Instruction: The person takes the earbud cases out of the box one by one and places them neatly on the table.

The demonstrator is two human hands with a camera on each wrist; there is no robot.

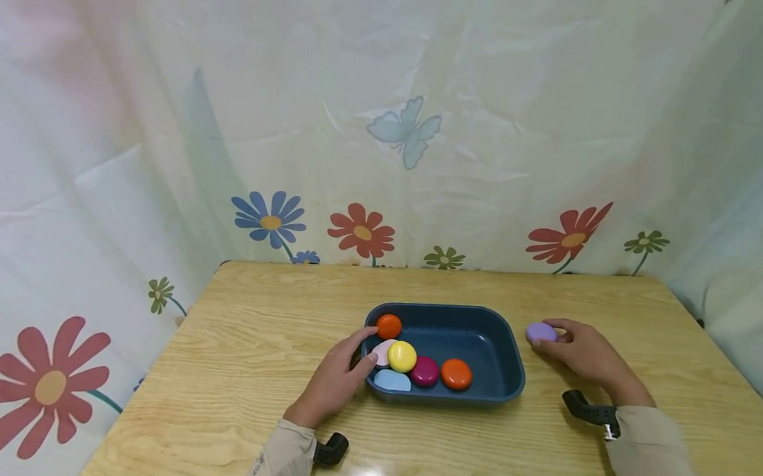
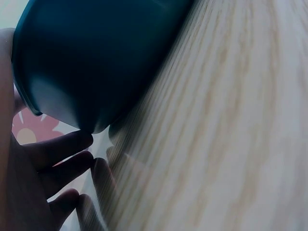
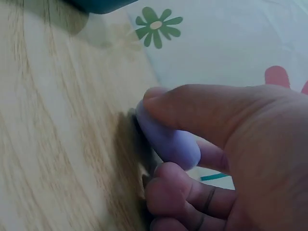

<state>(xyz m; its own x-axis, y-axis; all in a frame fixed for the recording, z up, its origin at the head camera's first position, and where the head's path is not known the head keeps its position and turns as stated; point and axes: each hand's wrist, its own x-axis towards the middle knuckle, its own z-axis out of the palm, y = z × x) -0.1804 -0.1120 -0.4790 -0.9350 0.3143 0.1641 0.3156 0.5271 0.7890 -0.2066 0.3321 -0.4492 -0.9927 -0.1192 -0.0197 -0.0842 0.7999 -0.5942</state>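
A dark blue rectangular tray [image 1: 490, 395] with rounded corners stands on the table. My left hand [image 1: 335, 379] grips its left rim, thumb and index finger over the edge. In the left wrist view, the other fingers are beside the outer wall of the tray [image 2: 96, 57]. Inside the tray lie smooth rounded discs: two orange ones [image 1: 456, 375], a yellow one [image 1: 402, 357], a magenta one [image 1: 425, 372], a pale pink one [image 1: 384, 352] and a light blue one [image 1: 392, 380]. Right of the tray, my right hand [image 1: 584, 352] pinches a purple disc [image 3: 166, 137] close to the tabletop.
The wooden table [image 1: 257, 311] reaches back to a hanging curtain [image 1: 474, 164] printed with flowers and a butterfly. Each wrist carries a black camera mount, the left one [image 1: 332, 449] and the right one [image 1: 585, 409].
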